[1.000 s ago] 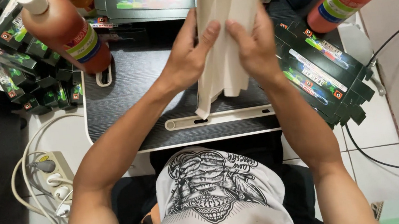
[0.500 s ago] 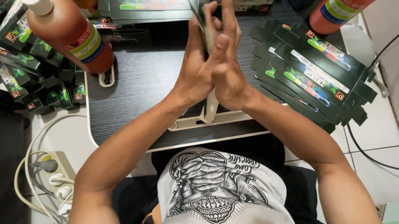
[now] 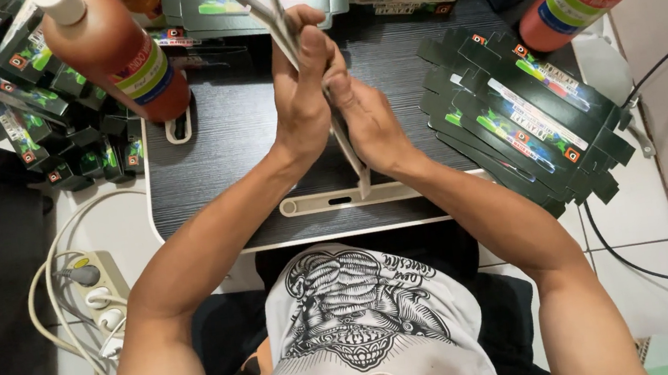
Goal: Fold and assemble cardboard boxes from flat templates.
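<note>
Both my hands were pressed flat against a carton blank (image 3: 349, 153) stood on edge over the dark lap desk (image 3: 232, 132), left hand (image 3: 301, 97) and right hand (image 3: 368, 118) with fingers together, clamped on it, probably to crease it. More flat cartons (image 3: 527, 115) sat fanned out to the right, within reach.

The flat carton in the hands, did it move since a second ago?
Yes. The flat carton has turned edge-on between the left hand and right hand, shifting left toward the left red bottle.
</note>
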